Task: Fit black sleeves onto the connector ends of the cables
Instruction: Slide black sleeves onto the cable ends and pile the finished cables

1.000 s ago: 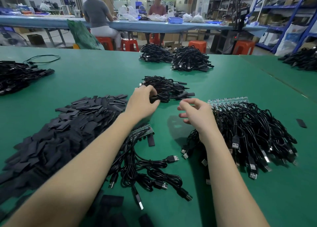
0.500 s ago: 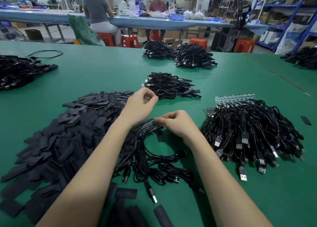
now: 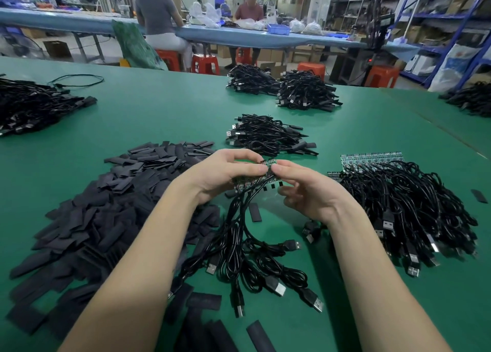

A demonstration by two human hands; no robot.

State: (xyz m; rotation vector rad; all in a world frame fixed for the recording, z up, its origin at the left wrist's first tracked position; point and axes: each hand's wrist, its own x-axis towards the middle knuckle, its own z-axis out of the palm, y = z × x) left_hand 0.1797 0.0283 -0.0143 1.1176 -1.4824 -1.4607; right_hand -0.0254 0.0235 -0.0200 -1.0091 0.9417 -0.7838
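Left hand (image 3: 220, 173) and right hand (image 3: 305, 189) are pinching a green circuit-board strip (image 3: 255, 177), long axis running near-left to far-right. Its cables (image 3: 239, 234) are trailing nearward over open green table (image 3: 159, 112), between the sleeve pile (image 3: 106, 205) and the cable heap (image 3: 411, 205).

Head view, downward over green table (image 3: 164, 118)

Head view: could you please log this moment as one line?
left hand + right hand: pinching circuit-board strip | cables: hanging | sleeves: piled left, none held

left grip (image 3: 228, 173) – fingers curled, pinching | right grip (image 3: 305, 189) – pinching, fingertips meeting left's
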